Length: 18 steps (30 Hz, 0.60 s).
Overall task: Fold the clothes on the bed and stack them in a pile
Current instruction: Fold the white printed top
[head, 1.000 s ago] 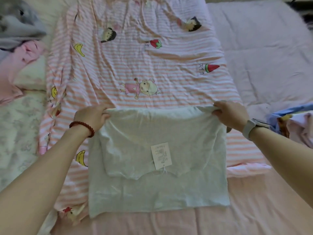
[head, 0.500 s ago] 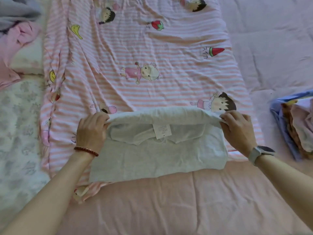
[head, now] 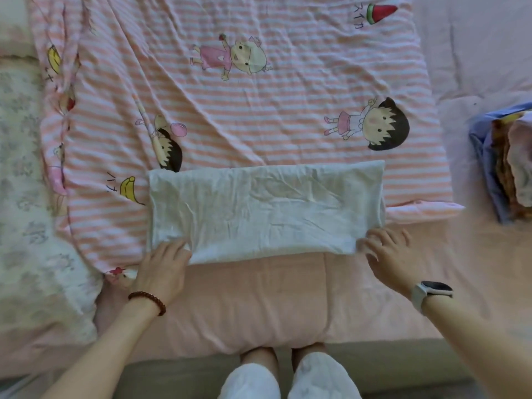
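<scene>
Head view: grey garment point(head: 266, 211) is laid crosswise, each near corner touched by left hand point(head: 162, 269) and right hand point(head: 387, 254), fingers relaxed, equally near.

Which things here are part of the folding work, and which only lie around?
Part of the job:
- grey garment, folded into a long band
- left hand at its near left corner
- right hand at its near right corner
- pile of clothes on the right

Just lying about:
- striped cartoon sheet
- flowered cloth
</scene>
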Motion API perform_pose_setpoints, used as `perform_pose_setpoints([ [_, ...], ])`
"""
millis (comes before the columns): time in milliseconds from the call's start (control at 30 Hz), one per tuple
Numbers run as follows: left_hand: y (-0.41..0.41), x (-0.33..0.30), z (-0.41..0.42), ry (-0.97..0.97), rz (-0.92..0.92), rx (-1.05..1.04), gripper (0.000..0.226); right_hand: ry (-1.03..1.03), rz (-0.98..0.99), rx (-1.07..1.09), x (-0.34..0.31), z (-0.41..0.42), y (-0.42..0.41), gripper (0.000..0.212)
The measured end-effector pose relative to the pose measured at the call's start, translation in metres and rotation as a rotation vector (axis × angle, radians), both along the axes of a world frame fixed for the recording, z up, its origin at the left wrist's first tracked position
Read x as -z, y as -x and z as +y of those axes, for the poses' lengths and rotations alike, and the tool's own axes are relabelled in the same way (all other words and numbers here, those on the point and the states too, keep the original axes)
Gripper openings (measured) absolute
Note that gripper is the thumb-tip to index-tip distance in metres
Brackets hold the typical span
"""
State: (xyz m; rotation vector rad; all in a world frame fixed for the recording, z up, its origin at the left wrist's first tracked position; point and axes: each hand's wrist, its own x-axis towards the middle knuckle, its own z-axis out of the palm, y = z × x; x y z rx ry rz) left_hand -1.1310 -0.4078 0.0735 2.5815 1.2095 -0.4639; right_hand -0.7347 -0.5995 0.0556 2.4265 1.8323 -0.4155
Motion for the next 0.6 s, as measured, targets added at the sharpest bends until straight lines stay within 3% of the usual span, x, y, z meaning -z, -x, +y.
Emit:
perform_pose_setpoints([
  [67,-0.002,-0.001,0.003,0.068,0.024,-0.066,0.014,0.067,0.023,0.084,0.001,0.002,0.003,0.028],
  [133,-0.011,-0.002,0.011,0.02,-0.068,-0.089,0.038,-0.004,0.024,0.152,-0.003,0.015,0.009,0.031],
  [267,-0.055,0.002,0.034,-0.169,-0.179,0.019,0.041,-0.135,-0.001,0.013,-0.003,0.06,0.029,0.041],
  [367,-0.079,0.018,0.068,-0.108,-0.082,-0.032,0.052,-0.109,0.015,0.004,0.012,0.093,0.025,0.043],
  [500,-0.084,0.033,0.133,0.026,0.178,-0.079,0.071,0.056,-0.009,0.14,0.025,0.128,-0.024,0.059],
  [600,-0.079,0.028,0.162,0.157,0.148,-0.066,0.061,0.141,0.107,0.228,0.023,0.135,-0.052,0.064],
])
